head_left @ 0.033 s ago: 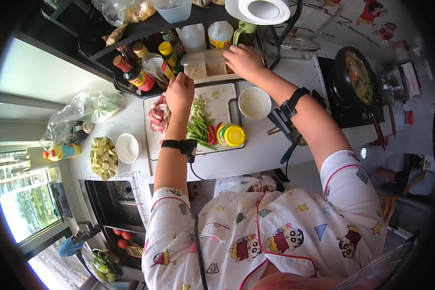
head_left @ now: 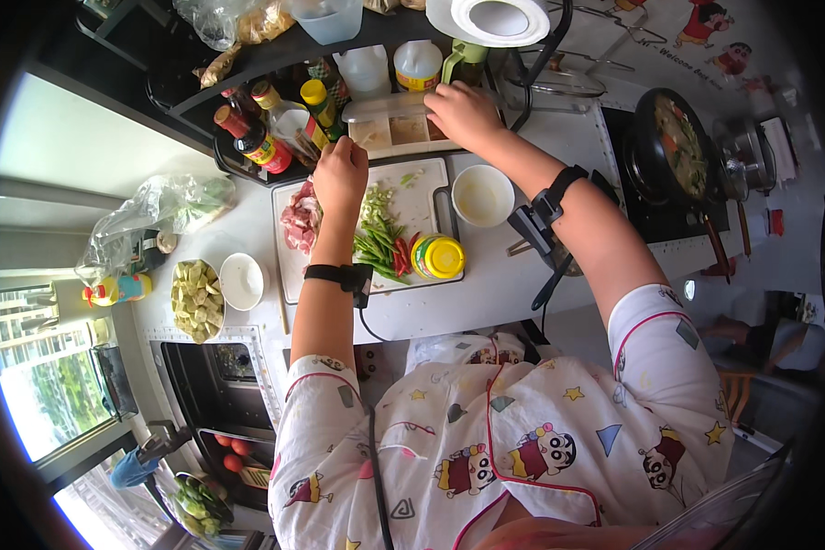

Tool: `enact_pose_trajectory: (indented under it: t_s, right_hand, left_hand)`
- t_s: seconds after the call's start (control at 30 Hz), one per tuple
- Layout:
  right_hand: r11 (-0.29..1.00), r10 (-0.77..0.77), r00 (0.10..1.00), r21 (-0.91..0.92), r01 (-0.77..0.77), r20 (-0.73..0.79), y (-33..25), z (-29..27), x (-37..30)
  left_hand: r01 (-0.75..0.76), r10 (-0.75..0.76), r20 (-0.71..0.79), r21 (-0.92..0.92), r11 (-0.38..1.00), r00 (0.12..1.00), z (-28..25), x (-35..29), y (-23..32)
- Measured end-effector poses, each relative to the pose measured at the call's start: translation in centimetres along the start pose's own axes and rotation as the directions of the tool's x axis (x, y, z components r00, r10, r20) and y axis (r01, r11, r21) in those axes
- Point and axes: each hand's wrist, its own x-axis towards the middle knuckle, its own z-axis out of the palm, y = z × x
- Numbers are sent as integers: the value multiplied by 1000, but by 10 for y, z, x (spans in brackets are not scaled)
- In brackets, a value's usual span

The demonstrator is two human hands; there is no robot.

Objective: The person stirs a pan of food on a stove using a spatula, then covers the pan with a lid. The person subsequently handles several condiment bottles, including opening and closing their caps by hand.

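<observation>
My left hand (head_left: 342, 170) is closed in a fist over the top of the white cutting board (head_left: 431, 197), next to raw meat (head_left: 301, 220); what its fingers hold is hidden. Beyond it lies a seasoning box (head_left: 407, 132) with several compartments and a raised clear lid (head_left: 376, 108). At the right end of this box, my right hand (head_left: 465, 114) has its fingers curled over the lid. On the board are chopped garlic or scallion (head_left: 376, 200), green chilli pieces (head_left: 379, 246), red chillies (head_left: 401, 255) and a yellow-lidded jar (head_left: 438, 257).
Sauce bottles (head_left: 258, 142) crowd the back left. A white bowl (head_left: 483, 195) sits right of the board; another bowl (head_left: 243, 280) and a dish of cubed vegetable (head_left: 197, 301) stand left. A wok (head_left: 678, 151) of food is on the stove. The sink (head_left: 213, 380) lies lower left.
</observation>
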Motion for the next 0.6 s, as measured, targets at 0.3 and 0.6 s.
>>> enact_pose_trajectory:
  t_s: [0.3, 0.6]
  right_hand:
    - [998, 38, 999, -40, -39, -21, -1, -8, 4]
    - [998, -16, 986, -64, 5, -166, 3, -2, 3]
  left_hand:
    - [-30, 32, 112, -16, 999, 993, 8, 9, 6]
    - [45, -38, 47, -145, 988, 998, 20, 10, -14]
